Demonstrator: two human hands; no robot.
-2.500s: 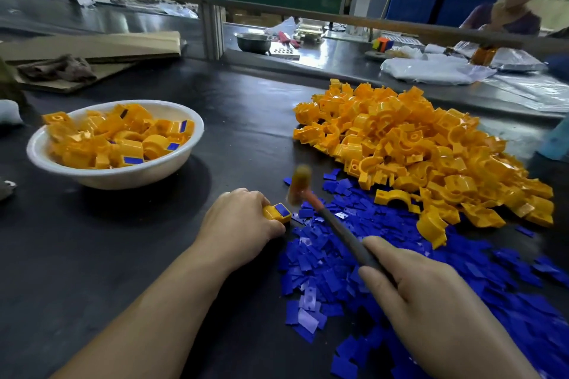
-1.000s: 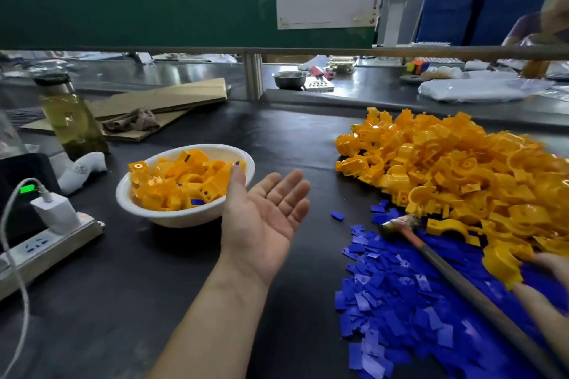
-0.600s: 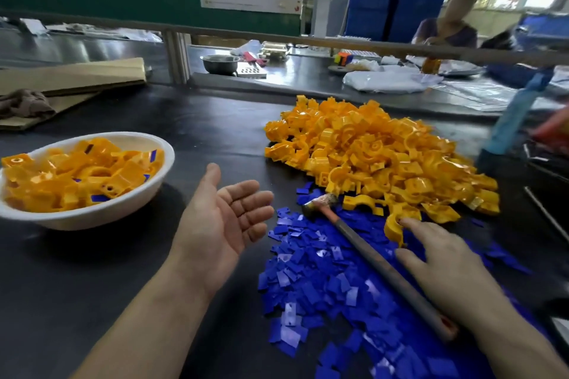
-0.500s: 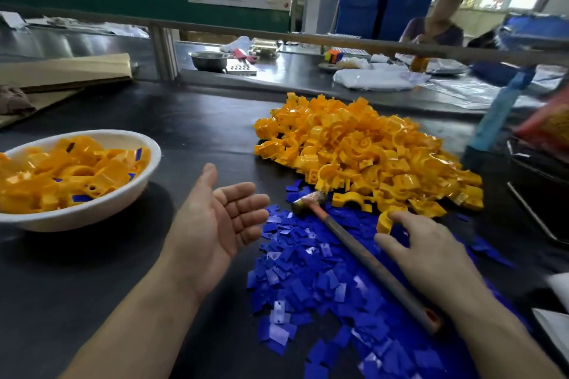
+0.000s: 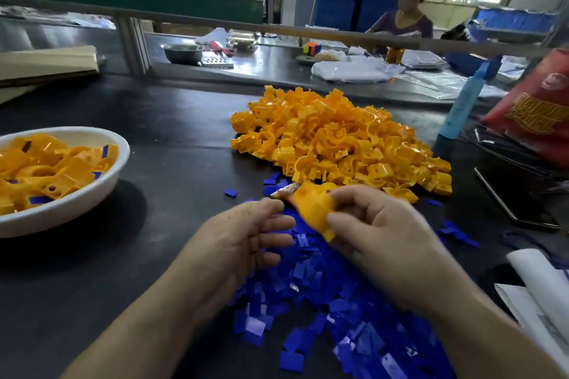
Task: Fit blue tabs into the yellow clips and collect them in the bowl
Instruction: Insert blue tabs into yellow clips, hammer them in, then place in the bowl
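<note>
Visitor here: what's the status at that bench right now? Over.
Right hand grips one yellow clip. Left hand over blue tabs, fingers curled; hold unclear. Bowl part-filled, far left. Hammer head behind clip, nothing blocking.

Curved yellow plastic clips (image 5: 338, 144) lie heaped toward the bench's (image 5: 172, 138) far edge, flat blue plastic tabs (image 5: 308, 283) strewn nearer. The right hand (image 5: 378, 240) pinches one blurred clip (image 5: 311, 206). A white round bowl (image 5: 61, 208), left edge, holds tabbed clips.
</note>
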